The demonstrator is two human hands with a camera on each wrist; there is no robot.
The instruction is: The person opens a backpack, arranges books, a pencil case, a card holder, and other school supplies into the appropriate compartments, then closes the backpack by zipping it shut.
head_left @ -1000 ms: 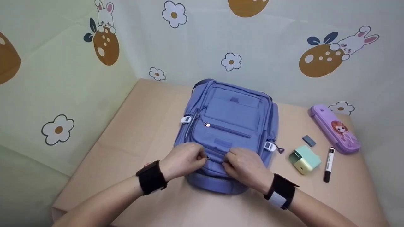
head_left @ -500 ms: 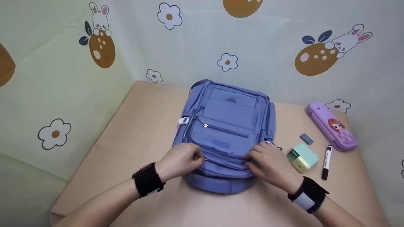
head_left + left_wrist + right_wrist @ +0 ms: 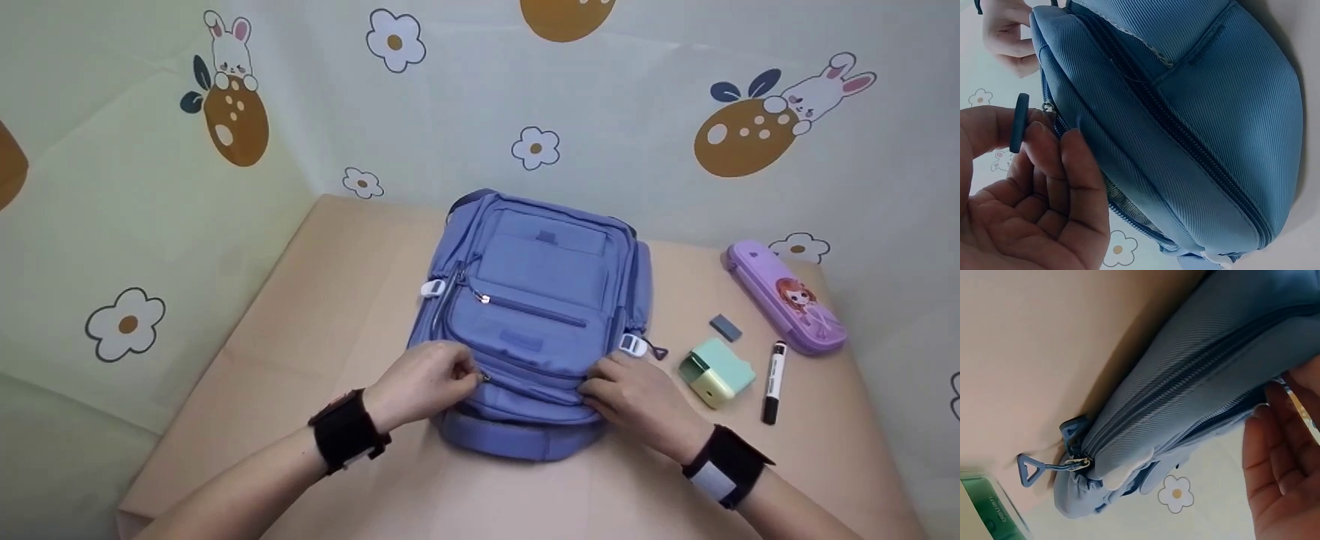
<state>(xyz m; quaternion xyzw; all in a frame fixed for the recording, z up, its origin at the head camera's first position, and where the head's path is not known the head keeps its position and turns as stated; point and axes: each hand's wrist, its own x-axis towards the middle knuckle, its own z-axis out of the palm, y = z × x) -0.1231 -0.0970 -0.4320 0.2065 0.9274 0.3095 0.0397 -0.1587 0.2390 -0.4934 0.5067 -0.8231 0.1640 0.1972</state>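
The backpack (image 3: 551, 262), whose zipper pull (image 3: 1019, 122) we pinch in our left hand (image 3: 426, 384) and whose pocket edge (image 3: 540, 393) we grip in our right hand (image 3: 643, 399), lies on the table (image 3: 285, 337) with, to its right, a green-yellow box (image 3: 718, 371), grey block (image 3: 725, 327), marker (image 3: 775, 382) and purple case (image 3: 786, 298).

Pencil case (image 3: 780, 296) behind marker (image 3: 775, 382); backpack (image 3: 541, 268) left of both

In front of you, a peach-tan counter (image 3: 330, 300) reaches into the corner where a pale greenish left wall (image 3: 67, 232) meets a greyer back wall (image 3: 450, 97). Both show you printed white flowers (image 3: 125, 324) with brown centres, and white rabbits (image 3: 231, 56) clinging to spotted, orange-brown fruit (image 3: 238, 124). Creases cross the left wall. The light is soft, dimmer toward your lower left.
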